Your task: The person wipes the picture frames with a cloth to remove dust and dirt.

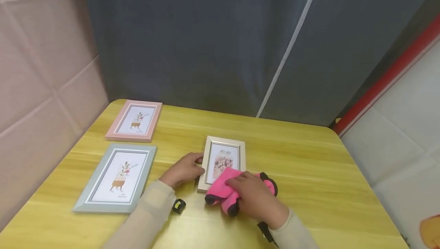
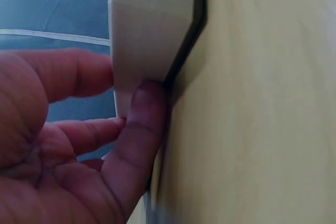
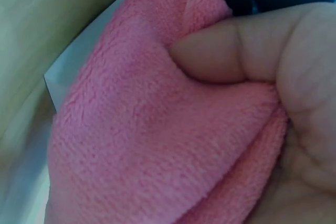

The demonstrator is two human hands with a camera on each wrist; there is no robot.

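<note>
A cream picture frame with a photo print lies face up near the middle of the table. At its left edge my left hand holds it, and in the left wrist view the fingertips press the frame's thick side. My right hand grips a bunched pink cloth with black trim, which lies over the frame's lower right part. Up close in the right wrist view, the thumb digs into the fluffy cloth, and a pale frame corner shows behind it.
Two more framed prints lie on the left: a pink frame at the back and a grey-blue frame nearer me, close to my left sleeve. A dark panel stands behind the wooden table, with pale walls at both sides.
</note>
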